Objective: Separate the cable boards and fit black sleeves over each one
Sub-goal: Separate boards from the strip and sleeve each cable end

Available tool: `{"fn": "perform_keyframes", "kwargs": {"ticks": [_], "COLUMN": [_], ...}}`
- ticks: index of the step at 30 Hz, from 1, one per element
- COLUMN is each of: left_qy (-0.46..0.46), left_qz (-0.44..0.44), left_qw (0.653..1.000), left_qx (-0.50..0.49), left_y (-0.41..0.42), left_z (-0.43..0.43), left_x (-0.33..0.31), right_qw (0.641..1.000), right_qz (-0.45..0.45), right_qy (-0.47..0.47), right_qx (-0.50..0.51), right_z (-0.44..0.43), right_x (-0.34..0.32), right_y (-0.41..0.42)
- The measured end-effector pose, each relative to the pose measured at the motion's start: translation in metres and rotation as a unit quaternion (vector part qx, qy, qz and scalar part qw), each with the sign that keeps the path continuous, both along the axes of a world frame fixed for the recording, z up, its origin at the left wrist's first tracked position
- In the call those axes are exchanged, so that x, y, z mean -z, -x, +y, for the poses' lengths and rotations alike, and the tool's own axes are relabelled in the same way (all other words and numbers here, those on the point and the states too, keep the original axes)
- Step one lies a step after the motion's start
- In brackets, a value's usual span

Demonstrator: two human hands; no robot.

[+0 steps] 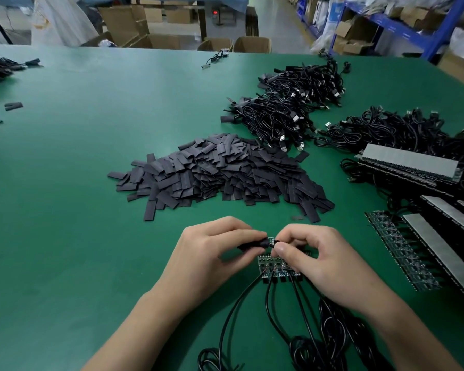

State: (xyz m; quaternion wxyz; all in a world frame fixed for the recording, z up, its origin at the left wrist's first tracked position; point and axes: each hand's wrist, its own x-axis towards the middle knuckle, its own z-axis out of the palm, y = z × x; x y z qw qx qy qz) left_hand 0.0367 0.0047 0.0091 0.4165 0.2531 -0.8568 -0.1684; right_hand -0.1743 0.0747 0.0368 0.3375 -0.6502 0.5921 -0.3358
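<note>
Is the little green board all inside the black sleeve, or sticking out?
Sticking out. A bit of green board shows past the end of the black sleeve, between the left hand and the right hand.

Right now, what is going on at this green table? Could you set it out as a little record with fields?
Surface: green table mat
Left hand: grips a black tube sleeve
Right hand: pinches a small green circuit board at the sleeve's mouth
Under the hands: strip of joined green boards trailing black cables
Behind: pile of flat black sleeves
Far right: bundles of black USB cables
</note>
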Motion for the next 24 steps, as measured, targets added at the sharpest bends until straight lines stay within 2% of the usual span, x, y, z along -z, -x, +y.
{"fn": "perform_keyframes", "kwargs": {"ticks": [7,13,17,24], "left_qy": [0.024,-0.067,-0.098,-0.049], "left_qz": [-0.009,0.089,0.115,0.093], "left_qw": [1.0,0.99,0.983,0.99], "left_qx": [0.016,-0.086,-0.101,-0.098], "left_y": [0.001,0.0021,0.003,0.0069], "left_z": [0.0011,0.0036,0.0054,0.0071], "left_x": [0.0018,-0.0042,-0.0051,-0.0018], "right_qw": [1.0,0.997,0.995,0.995], "right_qz": [0.008,-0.073,-0.096,-0.08], "right_qy": [-0.012,-0.013,-0.023,-0.043], "right_qx": [-0.006,0.016,0.005,0.037], "right_z": [0.0006,-0.0025,-0.0031,-0.0019], "right_x": [0.0038,0.002,0.0026,0.0047], "right_y": [-0.003,-0.0015,-0.0014,-0.0041]}}
